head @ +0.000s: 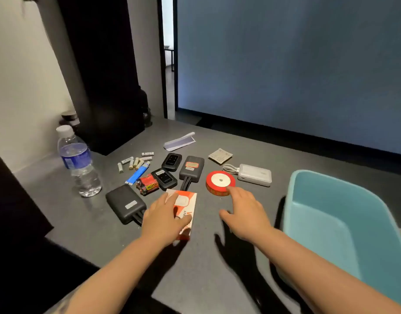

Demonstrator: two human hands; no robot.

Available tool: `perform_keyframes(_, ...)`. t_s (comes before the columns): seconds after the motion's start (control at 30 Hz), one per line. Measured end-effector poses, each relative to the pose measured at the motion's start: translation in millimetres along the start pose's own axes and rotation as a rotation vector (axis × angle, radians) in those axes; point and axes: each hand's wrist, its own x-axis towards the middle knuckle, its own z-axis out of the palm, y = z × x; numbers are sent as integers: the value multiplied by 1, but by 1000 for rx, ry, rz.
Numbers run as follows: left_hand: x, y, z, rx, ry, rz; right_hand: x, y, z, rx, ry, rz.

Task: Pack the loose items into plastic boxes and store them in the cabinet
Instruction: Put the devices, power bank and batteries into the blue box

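The left hand (163,217) grasps the card (185,206); the right hand (246,208), fingers released, touches the tape (220,182). A hasty sweep could scatter the batteries (134,163) off the table (206,257), missing the box (344,218).

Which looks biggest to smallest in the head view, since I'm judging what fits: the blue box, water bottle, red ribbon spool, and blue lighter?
1. Blue box, though it is nearest the camera.
2. Water bottle.
3. Red ribbon spool.
4. Blue lighter.
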Motion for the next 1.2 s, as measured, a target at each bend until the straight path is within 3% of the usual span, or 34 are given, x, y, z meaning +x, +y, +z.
perform_keyframes(0.3, 46, -12, 30, 57, -117, -58, 108, 17, 34, 144, -58, 307)
perform_keyframes(0.5, 49, -13, 42, 46, -49, -78, 151, 17, 53, 105, -105, 352)
perform_keyframes(0.73, 59, -12, 37, -19, -112, -90, 164, 17, 60, 77, -97, 422)
perform_keyframes(0.87, 52, 3, 21, -158, -69, -59, 150, 13, 31, 102, 19, 331)
perform_keyframes(1.03, 43, 68, -14, -290, 79, 105, 93, 33, -56, 208, 213, 175)
perform_keyframes(1.2, 27, 169, -23, -360, 107, 355, 8, 109, -123, 177, 415, 314)
